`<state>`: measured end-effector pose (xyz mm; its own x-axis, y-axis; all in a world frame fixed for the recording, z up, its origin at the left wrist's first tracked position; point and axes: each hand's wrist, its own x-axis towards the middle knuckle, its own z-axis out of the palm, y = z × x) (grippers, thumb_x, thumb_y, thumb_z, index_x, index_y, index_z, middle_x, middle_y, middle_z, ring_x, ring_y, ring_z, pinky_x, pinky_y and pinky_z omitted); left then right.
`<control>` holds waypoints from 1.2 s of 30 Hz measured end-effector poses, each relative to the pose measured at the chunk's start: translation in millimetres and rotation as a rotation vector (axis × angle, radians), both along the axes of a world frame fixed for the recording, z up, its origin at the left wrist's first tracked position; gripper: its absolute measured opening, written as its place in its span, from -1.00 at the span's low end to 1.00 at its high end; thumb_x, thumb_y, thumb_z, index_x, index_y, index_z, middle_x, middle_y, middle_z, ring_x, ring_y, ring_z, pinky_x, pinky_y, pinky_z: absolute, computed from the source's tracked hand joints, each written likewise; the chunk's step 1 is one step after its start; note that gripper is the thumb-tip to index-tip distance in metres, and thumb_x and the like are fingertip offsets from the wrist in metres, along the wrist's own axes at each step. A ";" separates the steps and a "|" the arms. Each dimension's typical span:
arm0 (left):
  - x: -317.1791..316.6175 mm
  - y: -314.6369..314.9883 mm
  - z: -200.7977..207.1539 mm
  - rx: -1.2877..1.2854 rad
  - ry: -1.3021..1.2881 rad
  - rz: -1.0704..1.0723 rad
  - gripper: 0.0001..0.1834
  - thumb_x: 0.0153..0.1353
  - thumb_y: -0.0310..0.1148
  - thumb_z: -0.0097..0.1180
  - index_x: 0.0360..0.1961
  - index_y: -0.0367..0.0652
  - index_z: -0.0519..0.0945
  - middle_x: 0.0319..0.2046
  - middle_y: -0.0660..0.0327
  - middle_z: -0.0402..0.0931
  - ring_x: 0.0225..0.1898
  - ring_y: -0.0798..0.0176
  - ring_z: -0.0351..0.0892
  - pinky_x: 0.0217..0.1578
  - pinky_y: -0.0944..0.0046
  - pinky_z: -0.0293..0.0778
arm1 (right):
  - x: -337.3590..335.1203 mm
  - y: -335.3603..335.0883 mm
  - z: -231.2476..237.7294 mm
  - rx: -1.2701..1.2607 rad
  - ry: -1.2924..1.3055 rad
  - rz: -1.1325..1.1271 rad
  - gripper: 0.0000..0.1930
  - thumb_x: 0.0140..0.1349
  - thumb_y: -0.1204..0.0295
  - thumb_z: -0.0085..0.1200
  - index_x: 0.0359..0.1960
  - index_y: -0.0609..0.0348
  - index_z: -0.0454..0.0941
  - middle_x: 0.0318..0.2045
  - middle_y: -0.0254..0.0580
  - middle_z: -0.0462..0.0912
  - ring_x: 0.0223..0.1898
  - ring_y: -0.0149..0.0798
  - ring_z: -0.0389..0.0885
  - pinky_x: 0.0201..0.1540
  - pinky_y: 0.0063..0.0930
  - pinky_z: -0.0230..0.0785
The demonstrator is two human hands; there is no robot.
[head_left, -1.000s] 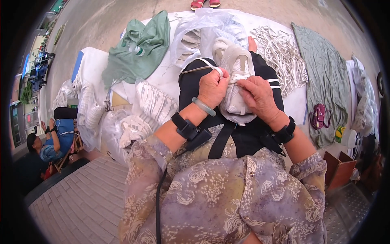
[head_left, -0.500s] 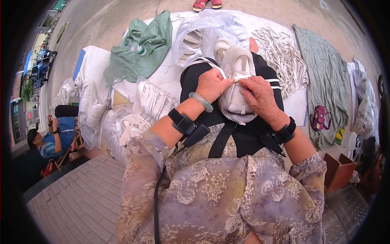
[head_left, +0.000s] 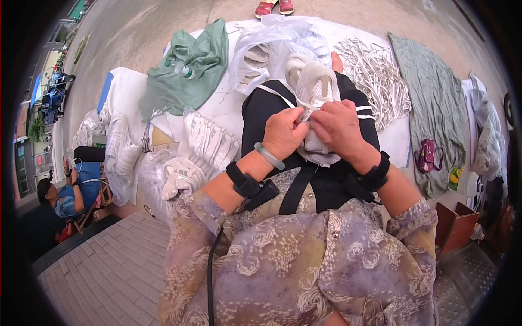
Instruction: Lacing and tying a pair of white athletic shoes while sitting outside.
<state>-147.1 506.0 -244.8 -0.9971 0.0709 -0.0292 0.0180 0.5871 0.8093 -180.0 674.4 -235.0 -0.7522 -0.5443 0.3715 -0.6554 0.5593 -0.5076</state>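
A whitish mesh sneaker (head_left: 322,77) lies on my lap with its toe toward me, and a second similar shoe (head_left: 296,63) sits just behind it. My left hand (head_left: 285,129) pinches at the lacing near the toe. A white shoelace (head_left: 278,94) runs from there across my dark-clad left leg. Close beside it, my right hand (head_left: 341,130) has its fingers closed on the lace over the shoe's front. The fingertips of both hands nearly meet and hide the eyelets and part of the toe.
A heap of white laces (head_left: 375,76) lies on the white sheet at right, near a grey-green cloth (head_left: 435,108) and a maroon bag (head_left: 428,156). Bagged shoes (head_left: 212,136) and a green cloth (head_left: 198,68) are at left. Another person (head_left: 81,190) sits far left.
Both hands have moved slightly toward me over the shoe's toe. My right hand has turned further over the lacing, and more lace now stretches behind my left hand.
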 end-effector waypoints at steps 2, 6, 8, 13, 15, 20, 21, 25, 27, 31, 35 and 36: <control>-1.5 -3.8 -7.3 0.259 0.038 -0.002 -0.77 0.02 -0.50 0.07 -0.25 -0.32 0.57 -0.46 0.21 0.54 -0.51 0.42 0.48 -0.45 0.44 0.40 | -4.9 -5.5 1.3 0.086 0.071 0.026 -0.91 -0.12 0.40 0.15 -0.53 0.02 0.51 -0.56 -0.34 0.41 -0.40 -0.26 0.45 -0.22 -0.30 0.14; -3.7 -5.6 -17.6 0.293 0.046 -0.005 -0.79 0.06 -0.53 0.04 -0.26 -0.32 0.59 -0.44 0.24 0.56 -0.50 0.45 0.48 -0.44 0.46 0.40 | -8.0 -12.2 -1.0 0.182 0.074 0.005 -0.91 -0.14 0.40 0.14 -0.58 0.01 0.48 -0.56 -0.34 0.43 -0.41 -0.27 0.46 -0.23 -0.27 0.13; -5.3 -5.4 -17.7 0.308 -0.002 0.012 -0.79 0.08 -0.52 0.02 -0.24 -0.33 0.58 -0.49 0.26 0.55 -0.50 0.45 0.47 -0.44 0.46 0.39 | -9.6 -13.7 -3.1 0.250 0.136 0.060 -0.92 -0.15 0.44 0.12 -0.57 0.03 0.47 -0.56 -0.31 0.43 -0.43 -0.23 0.46 -0.22 -0.25 0.12; -6.1 0.0 -9.9 0.129 0.066 -0.008 -0.79 0.06 -0.46 0.02 -0.28 -0.29 0.59 -0.49 0.14 0.56 -0.50 0.26 0.54 -0.44 0.36 0.43 | -4.4 -5.5 7.2 0.298 0.230 0.102 -0.88 -0.18 0.52 0.05 -0.52 0.08 0.43 -0.55 -0.25 0.39 -0.42 -0.18 0.42 -0.20 -0.21 0.12; -1.7 2.5 -6.7 -0.025 0.155 -0.026 -0.79 0.05 -0.43 0.02 -0.30 -0.27 0.59 -0.48 0.10 0.56 -0.49 0.17 0.56 -0.43 0.30 0.44 | 8.8 16.0 7.9 0.201 0.306 0.066 -0.84 -0.18 0.54 0.03 -0.52 0.08 0.34 -0.56 -0.27 0.28 -0.43 -0.20 0.37 -0.21 -0.21 0.14; 8.2 8.1 7.9 -0.245 0.147 -0.062 -0.74 0.01 -0.33 0.05 -0.27 -0.20 0.56 -0.47 0.07 0.49 -0.40 0.00 0.52 -0.37 0.15 0.43 | 63.5 155.7 -6.1 0.372 -0.048 -0.152 -0.87 0.03 0.44 0.08 -0.50 0.08 0.34 -0.60 -0.25 0.35 -0.48 -0.13 0.36 -0.29 -0.25 0.06; 8.1 8.6 9.1 -0.242 0.147 -0.063 -0.74 0.01 -0.33 0.05 -0.27 -0.20 0.56 -0.47 0.07 0.49 -0.40 0.00 0.52 -0.37 0.15 0.43 | 80.1 194.2 -17.1 0.495 -0.169 -0.279 -0.89 0.04 0.44 0.07 -0.50 0.09 0.37 -0.55 -0.22 0.42 -0.42 -0.11 0.41 -0.28 -0.24 0.08; 4.3 11.0 6.7 -0.293 0.225 -0.089 -0.75 -0.02 -0.33 0.08 -0.28 -0.19 0.54 -0.45 0.10 0.48 -0.41 0.00 0.50 -0.39 0.13 0.41 | 152.8 318.0 -77.4 0.798 -0.567 -0.591 -0.82 0.04 0.28 0.06 -0.53 0.11 0.44 -0.48 -0.11 0.50 -0.34 0.01 0.48 -0.29 -0.09 0.19; 2.8 10.5 8.7 -0.309 0.258 -0.094 -0.75 -0.03 -0.33 0.10 -0.30 -0.19 0.54 -0.44 0.11 0.47 -0.40 0.00 0.49 -0.39 0.12 0.41 | 145.3 312.2 -78.3 0.772 -0.593 -0.470 -0.82 0.03 0.28 0.06 -0.51 0.11 0.46 -0.49 -0.12 0.51 -0.33 -0.01 0.49 -0.31 -0.11 0.22; -6.9 21.3 27.5 -0.403 0.395 -0.166 -0.80 -0.09 -0.35 0.15 -0.37 -0.14 0.57 -0.37 0.21 0.48 -0.31 0.10 0.44 -0.34 0.17 0.34 | 87.8 206.9 -23.4 0.372 -0.513 -0.205 -0.82 -0.03 0.40 0.11 -0.42 0.22 0.46 -0.46 -0.09 0.50 -0.39 -0.02 0.49 -0.38 -0.20 0.30; -16.8 41.5 20.1 -0.332 0.505 -0.247 -0.90 -0.10 -0.35 0.15 -0.51 -0.11 0.59 -0.29 0.27 0.50 -0.23 0.16 0.41 -0.26 0.17 0.24 | 42.6 101.5 21.8 -0.077 -0.376 -0.145 -0.62 -0.10 0.39 0.21 -0.21 0.21 0.40 -0.44 -0.09 0.47 -0.41 -0.08 0.48 -0.35 -0.29 0.32; -18.5 46.6 16.5 -0.333 0.509 -0.257 -0.90 -0.10 -0.35 0.15 -0.51 -0.11 0.59 -0.29 0.27 0.50 -0.23 0.16 0.41 -0.26 0.17 0.24 | 37.1 87.7 17.9 -0.079 -0.282 -0.126 -0.54 -0.13 0.35 0.23 -0.16 0.20 0.38 -0.39 -0.09 0.47 -0.37 -0.07 0.49 -0.34 -0.28 0.33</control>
